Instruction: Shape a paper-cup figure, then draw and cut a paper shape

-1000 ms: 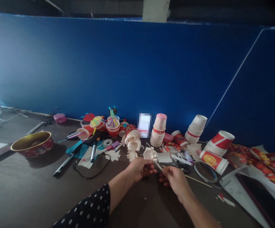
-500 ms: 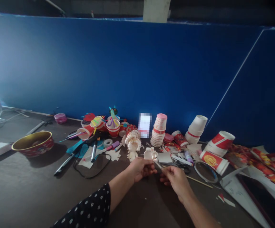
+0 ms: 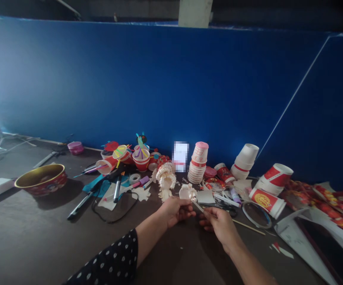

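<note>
My left hand [image 3: 175, 211] holds a white paper cup [image 3: 186, 192] whose edge is cut into curled strips. My right hand [image 3: 220, 225] pinches a thin pale strip [image 3: 198, 206], possibly paper or wood, and its tip reaches the curled edge of the cup. Both hands are close together above the dark table [image 3: 171, 253]. Just beyond them stands a paper cup craft with layered white curls [image 3: 165, 178]. A small white card [image 3: 205, 196] lies beyond the cup.
A red bowl with a gold interior [image 3: 40, 180] stands at the left. Stacked paper cups [image 3: 197, 168], red-and-white cups [image 3: 268, 190], marker pens [image 3: 117, 189], tape [image 3: 134, 178], scissors [image 3: 226, 209] and paper scraps crowd the table against a blue wall [image 3: 171, 79].
My right hand and the pale strip have shifted slightly. My left hand and the cup stay almost still.
</note>
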The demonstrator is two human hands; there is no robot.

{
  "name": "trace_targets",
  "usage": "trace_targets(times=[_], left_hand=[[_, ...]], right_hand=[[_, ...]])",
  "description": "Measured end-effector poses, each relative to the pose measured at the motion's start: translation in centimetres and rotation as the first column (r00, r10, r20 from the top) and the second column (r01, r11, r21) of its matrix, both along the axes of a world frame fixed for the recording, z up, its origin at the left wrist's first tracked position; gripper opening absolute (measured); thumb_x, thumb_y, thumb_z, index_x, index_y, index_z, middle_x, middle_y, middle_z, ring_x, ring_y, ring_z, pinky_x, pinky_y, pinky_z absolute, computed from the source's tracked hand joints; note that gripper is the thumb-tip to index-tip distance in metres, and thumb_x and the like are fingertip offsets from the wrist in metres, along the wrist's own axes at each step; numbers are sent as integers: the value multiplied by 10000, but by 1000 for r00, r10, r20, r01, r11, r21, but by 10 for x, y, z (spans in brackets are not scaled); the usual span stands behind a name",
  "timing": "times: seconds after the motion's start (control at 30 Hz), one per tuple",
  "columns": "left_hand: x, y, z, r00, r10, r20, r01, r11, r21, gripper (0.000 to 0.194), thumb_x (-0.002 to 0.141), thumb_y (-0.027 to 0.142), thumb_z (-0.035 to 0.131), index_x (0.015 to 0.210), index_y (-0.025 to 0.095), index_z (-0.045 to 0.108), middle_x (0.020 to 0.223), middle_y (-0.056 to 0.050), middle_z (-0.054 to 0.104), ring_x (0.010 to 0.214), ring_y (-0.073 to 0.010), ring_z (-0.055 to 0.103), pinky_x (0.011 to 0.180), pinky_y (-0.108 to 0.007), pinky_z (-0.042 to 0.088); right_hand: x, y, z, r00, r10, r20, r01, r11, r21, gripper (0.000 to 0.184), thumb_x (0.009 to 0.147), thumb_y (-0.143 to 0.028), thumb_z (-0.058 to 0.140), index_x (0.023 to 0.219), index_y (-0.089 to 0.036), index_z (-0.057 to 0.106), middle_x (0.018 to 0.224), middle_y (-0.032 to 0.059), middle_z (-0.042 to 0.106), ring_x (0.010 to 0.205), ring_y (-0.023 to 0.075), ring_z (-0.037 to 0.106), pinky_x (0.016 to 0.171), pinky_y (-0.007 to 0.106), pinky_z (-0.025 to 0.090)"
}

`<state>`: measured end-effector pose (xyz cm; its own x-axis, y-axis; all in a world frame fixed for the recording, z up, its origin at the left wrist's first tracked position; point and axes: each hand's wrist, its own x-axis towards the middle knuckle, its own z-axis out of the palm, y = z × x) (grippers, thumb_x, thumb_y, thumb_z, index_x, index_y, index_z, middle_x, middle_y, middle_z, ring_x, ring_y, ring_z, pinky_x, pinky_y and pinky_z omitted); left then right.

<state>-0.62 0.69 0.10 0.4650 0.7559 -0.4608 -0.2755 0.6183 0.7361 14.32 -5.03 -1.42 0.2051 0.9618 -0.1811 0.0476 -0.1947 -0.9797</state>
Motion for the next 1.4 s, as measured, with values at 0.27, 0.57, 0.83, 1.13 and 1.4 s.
trace_targets(times=[0.27, 0.57, 0.83, 1.13, 1.4], left_hand=[[0, -1, 4, 1000, 8, -25, -8, 1000, -7, 133, 762, 103, 502, 646, 62, 554, 465, -23, 563, 465, -121, 598, 418, -149, 445], [-1, 0, 2, 1000, 11, -9, -11, 1000, 4, 107, 757, 104, 513, 673, 51, 554, 475, -28, 563, 470, -128, 602, 419, -151, 436], [0, -1, 3, 1000, 5, -15, -5, 1000, -5, 139, 765, 103, 493, 644, 62, 547, 472, -23, 560, 468, -120, 599, 430, -152, 443], [0, 0, 1, 1000, -2, -4, 2, 1000, 9, 120, 752, 114, 517, 647, 63, 546, 477, -22, 563, 476, -123, 601, 432, -156, 443], [0, -2, 4, 1000, 2, -21, -2, 1000, -1, 137, 763, 107, 497, 642, 63, 545, 473, -24, 561, 468, -122, 599, 435, -157, 441]], right_hand=[[-2, -2, 3, 1000, -4, -14, 4, 1000, -7, 207, 610, -285, 614, 750, -133, 615, 614, 36, 667, 587, 171, 643, 453, 206, 463], [-3, -2, 7, 999, 3, 37, -3, 1000, -3, 224, 643, -342, 590, 733, -138, 618, 614, 27, 667, 560, 158, 640, 431, 193, 442], [-2, -3, 5, 1000, -1, 18, 1, 1000, 13, 263, 621, -383, 617, 684, -128, 609, 612, 45, 665, 569, 183, 644, 443, 220, 464], [-2, -2, 3, 1000, -6, 30, 6, 1000, 20, 284, 626, -405, 616, 662, -124, 596, 595, 38, 654, 538, 166, 635, 439, 211, 458], [-2, -1, 2, 999, -16, 41, 15, 1000, 25, 293, 619, -416, 621, 654, -127, 595, 585, 30, 653, 524, 157, 633, 436, 201, 454]])
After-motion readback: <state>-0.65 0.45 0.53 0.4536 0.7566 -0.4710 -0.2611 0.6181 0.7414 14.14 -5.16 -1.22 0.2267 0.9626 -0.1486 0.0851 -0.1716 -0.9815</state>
